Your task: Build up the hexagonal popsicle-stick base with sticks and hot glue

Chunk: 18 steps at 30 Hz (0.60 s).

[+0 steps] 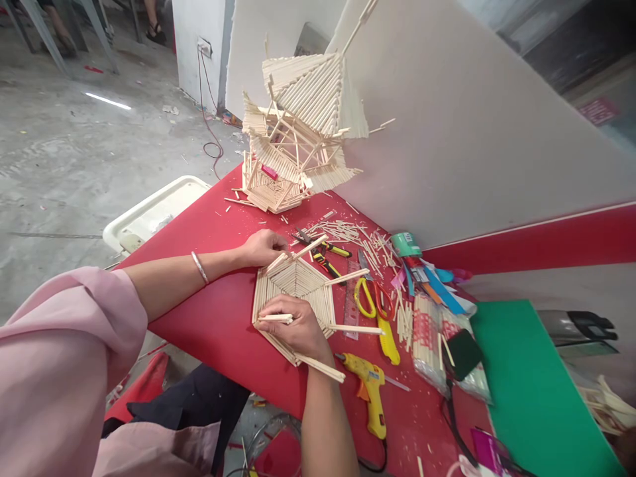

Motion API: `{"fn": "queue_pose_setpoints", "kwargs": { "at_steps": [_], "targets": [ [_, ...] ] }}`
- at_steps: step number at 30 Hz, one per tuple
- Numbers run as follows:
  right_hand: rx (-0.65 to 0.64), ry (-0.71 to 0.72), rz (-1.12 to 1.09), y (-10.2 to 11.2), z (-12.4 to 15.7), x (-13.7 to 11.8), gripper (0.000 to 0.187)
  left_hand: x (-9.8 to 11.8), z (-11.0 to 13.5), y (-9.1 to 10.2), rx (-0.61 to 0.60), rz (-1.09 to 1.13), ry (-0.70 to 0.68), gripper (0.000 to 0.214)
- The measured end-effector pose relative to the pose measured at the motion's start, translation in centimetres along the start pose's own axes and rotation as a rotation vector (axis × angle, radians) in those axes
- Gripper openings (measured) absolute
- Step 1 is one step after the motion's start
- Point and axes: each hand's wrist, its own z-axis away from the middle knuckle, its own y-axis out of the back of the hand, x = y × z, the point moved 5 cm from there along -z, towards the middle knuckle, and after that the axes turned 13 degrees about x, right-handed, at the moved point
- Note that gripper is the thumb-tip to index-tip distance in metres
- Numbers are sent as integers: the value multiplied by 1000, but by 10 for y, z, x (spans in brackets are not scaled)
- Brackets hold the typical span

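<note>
One stick panel (299, 283): right hand (298, 326) pinches its left post (277, 318), fingers narrow; I cannot tell the farther left hand's (264, 248) grip.

Centre: one panel (298, 281), one pliers (334, 249). Left: one bracelet (199, 267). Right of centre: one cutter (389, 344). Lower centre: one glue gun (369, 383). Right: two stick packs (426, 336).
</note>
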Motion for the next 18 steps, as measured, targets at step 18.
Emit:
{"fn": "queue_pose_setpoints", "kwargs": {
  "at_steps": [18],
  "targets": [
    [-5, -33, 14, 0, 0, 0, 25, 0, 0, 1, 1, 2, 5, 25]
  ]
}}
